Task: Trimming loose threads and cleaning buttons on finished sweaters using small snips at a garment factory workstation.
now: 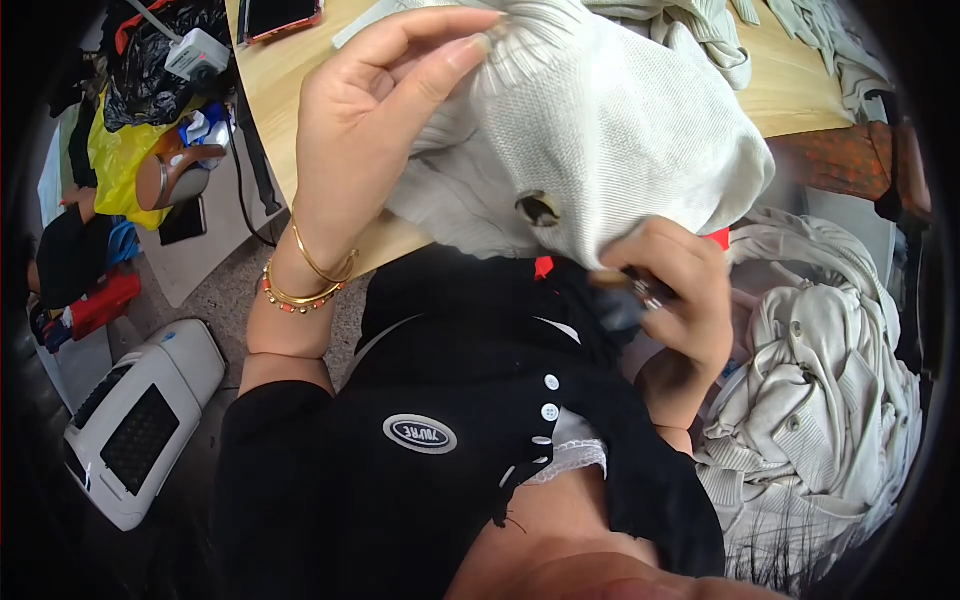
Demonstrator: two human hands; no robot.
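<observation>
Left hand (365, 110): the fingers are drawn together at the tips, thumb against forefinger, in a narrow pinch on the gathered ribbing (530, 38) of a pale knit garment (630, 120). Right hand (685, 285): the fingers are curled around a small object (648, 290), partly metallic, whose kind cannot be told through the blur; they lie at the garment's near edge.

The garment spans the space between the two sets of fingers. Should the left pinch be too slight, the ribbing may slip free and the fabric go slack; should the object in the right fingers prove sharp or hooked, a careless pull could snag or nick the loose knit. A dark, round, button-like disc (538, 209), just left of the right fingers, might catch likewise.

Beneath and beyond the fingers lies the worktop (790, 85), with more knitwear (690, 35) past the garment and a red-edged device (278, 18) beyond the left fingers, to their left. To the right of and nearer the wearer than the right fingers is a heap of pale knitwear (810, 340).
</observation>
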